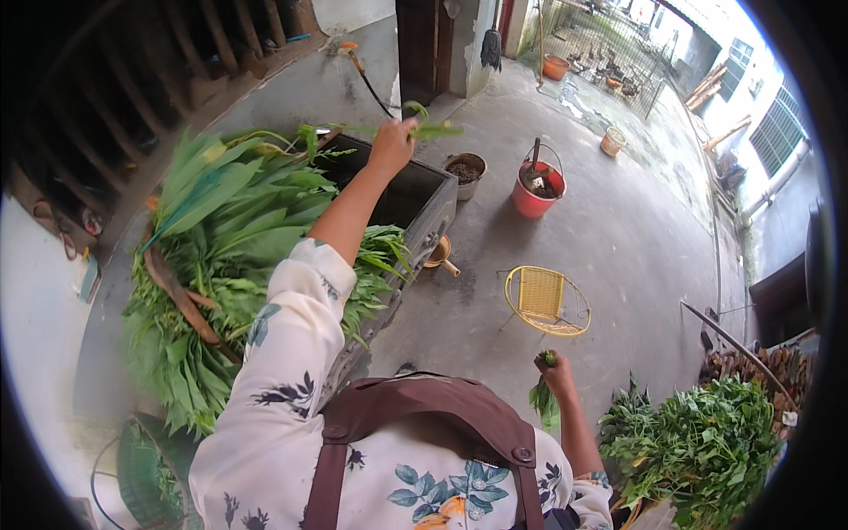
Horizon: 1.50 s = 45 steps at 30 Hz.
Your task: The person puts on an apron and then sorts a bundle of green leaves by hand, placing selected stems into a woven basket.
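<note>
My left hand (395,142) reaches out over the far side of a dark open box (434,205) and grips a few green stalks (437,130). Down at my right side, my right hand (560,374) is closed around a small bunch of leafy greens (544,403), whose leaves hang below the fist. A large heap of long green leaves (218,199) lies under and left of my left arm, covering the near part of the box. Across the heap rests a curved wooden stick (177,295). The box's dark interior shows only in part.
A yellow woven chair (540,295) stands ahead on the concrete floor. Beyond it are a red bucket (533,204) holding a tool and a pot (466,189) of dark matter. A long-handled scoop (438,255) sits beside the box. More cut greens (695,437) are piled at right.
</note>
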Motion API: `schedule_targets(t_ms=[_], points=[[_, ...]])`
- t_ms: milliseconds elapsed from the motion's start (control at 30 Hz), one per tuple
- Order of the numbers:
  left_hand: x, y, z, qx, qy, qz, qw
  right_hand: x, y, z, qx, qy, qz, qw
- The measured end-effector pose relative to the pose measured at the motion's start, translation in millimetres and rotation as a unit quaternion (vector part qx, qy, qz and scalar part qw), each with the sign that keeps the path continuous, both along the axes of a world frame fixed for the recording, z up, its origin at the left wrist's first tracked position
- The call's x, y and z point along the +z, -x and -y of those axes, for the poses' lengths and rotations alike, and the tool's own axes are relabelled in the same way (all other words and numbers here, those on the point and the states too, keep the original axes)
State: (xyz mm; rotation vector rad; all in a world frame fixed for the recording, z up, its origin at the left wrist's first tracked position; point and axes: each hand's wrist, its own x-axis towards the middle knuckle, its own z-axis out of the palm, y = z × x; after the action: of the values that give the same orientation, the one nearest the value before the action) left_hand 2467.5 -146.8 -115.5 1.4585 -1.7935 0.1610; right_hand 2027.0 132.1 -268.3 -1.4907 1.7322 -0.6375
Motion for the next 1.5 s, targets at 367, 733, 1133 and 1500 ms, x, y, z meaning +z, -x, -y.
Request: schedule_targets(t_ms=[367, 733, 1133, 1500], points=[[-243, -73, 56, 0.215, -0.562, 0.157, 0.783, -30, -29, -66, -0.148, -0.122, -0.016, 0.981], [-344, -77, 39, 0.115, -0.561, 0.172, 0.802, -21, -50, -54, -0.177, -0.131, -0.026, 0.975], [-146, 43, 52, 0.12, -0.105, -0.296, 0.942, -14, -41, -15, -0.045, -0.075, -0.036, 0.996], [82, 35, -281, -0.4, -0.039, -0.575, 0.712, -25, -83, 50, 0.307, -0.035, -0.126, 0.943]])
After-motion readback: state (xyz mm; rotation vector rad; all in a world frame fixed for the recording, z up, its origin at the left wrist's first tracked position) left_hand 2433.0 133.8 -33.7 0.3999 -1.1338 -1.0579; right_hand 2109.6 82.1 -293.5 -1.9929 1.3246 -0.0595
